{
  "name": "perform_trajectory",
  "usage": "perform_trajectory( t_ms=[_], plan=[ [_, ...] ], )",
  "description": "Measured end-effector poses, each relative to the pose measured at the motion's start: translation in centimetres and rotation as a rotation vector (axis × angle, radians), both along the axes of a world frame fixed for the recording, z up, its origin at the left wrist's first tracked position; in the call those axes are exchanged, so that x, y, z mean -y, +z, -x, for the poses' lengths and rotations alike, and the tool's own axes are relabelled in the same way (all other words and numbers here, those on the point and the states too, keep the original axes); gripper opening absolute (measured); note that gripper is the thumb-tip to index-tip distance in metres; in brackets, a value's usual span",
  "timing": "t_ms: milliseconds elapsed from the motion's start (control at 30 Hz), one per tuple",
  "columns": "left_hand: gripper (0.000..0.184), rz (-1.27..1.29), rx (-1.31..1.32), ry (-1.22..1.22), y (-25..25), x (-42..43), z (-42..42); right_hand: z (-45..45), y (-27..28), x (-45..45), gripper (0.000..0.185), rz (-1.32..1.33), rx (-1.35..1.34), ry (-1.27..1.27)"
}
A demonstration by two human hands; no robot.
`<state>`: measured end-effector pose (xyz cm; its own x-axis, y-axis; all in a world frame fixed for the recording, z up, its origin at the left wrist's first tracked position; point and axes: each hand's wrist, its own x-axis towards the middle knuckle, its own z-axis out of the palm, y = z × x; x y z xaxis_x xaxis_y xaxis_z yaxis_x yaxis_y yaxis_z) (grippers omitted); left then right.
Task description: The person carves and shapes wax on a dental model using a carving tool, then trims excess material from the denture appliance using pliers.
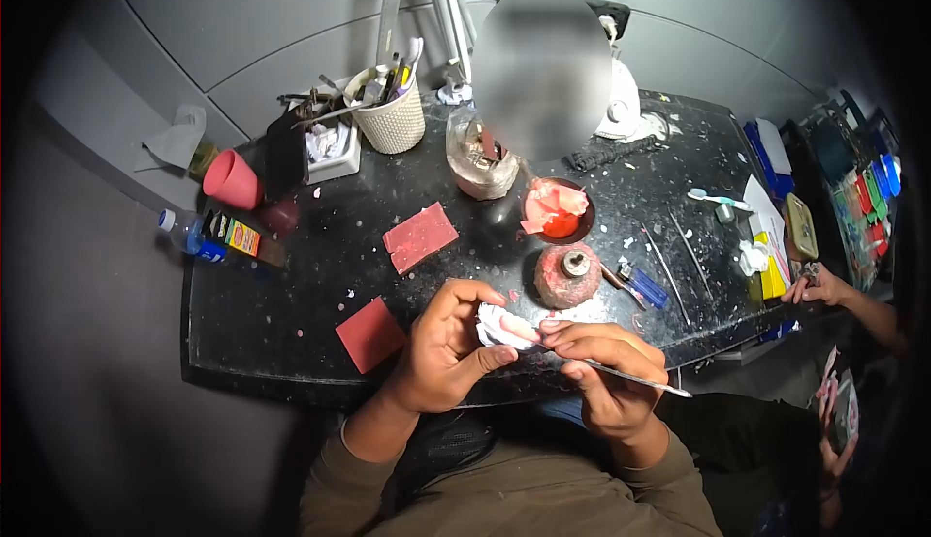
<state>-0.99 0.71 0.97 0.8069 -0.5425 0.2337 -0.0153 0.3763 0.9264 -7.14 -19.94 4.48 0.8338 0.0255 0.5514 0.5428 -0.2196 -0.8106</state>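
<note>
My left hand (441, 358) pinches a small white plaster dental cast (492, 331) between thumb and fingers, with a patch of pink wax (518, 327) on its right side. In my right hand (616, 363) is a thin metal wax carver (645, 382), held like a pen; its tip meets the cast's right edge, partly hidden by the fingers. Just beyond my hands stands a round, wax-coated burner (562, 285). Behind it sits a dark bowl (589, 227) of pink wax pieces. Two pink wax sheets lie left of my hands, one nearer (370, 334) and one farther (420, 237).
A blue lighter (644, 287) and slim metal tools (665, 273) lie right of the burner. Far left are a pink cup (233, 180) and a bottle (189, 235); a tool-filled holder (393, 128) stands behind. Another person's hand (819, 287) rests at the right edge.
</note>
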Motion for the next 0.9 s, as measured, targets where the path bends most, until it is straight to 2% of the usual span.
perform_trajectory(
  t_ms=[367,700,767,900],
  plan=[
    [0.047,-0.028,-0.012,0.054,-0.1,0.0,0.2,-1.0,0.1,-0.1,0.013,0.070,-0.019,0.041],
    [0.054,0.033,-0.092,0.056,-0.1,0.1,0.2,-0.7,-0.6,0.0,0.007,-0.018,-0.049,0.045],
    [0.045,0.029,-0.037,0.030,-0.1,0.1,0.1,-0.8,-0.7,0.0,0.007,-0.041,-0.042,0.054],
    [0.045,0.037,-0.030,0.046,-0.4,0.2,0.1,-0.9,-1.0,0.1,0.006,-0.050,-0.047,0.058]
  ],
)
